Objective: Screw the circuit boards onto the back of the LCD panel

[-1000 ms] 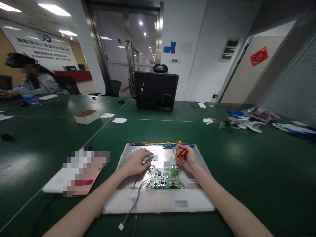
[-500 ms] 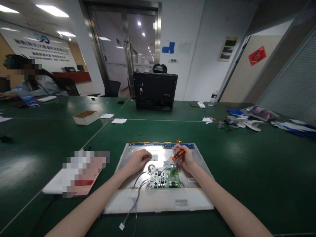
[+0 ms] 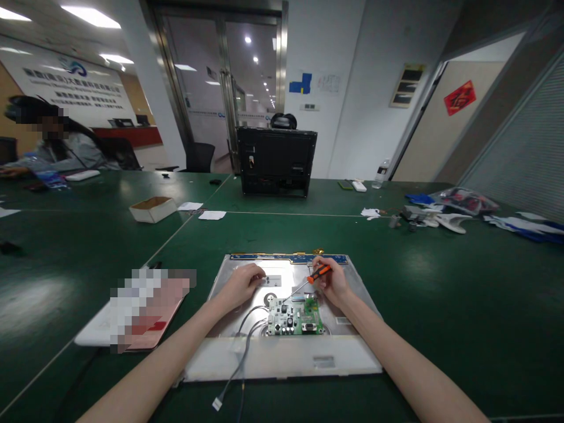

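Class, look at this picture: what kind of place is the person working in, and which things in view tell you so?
Probably an electronics repair or assembly workshop inside an office building. A bare circuit board sits on a metal monitor back panel, the right hand holds a screwdriver over it, and long green worktables carry parts.

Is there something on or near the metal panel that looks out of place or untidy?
Mostly in order. One oddity: a gray cable runs from the circuit board off the front edge of the metal panel, and its white connector lies unplugged on the green table.
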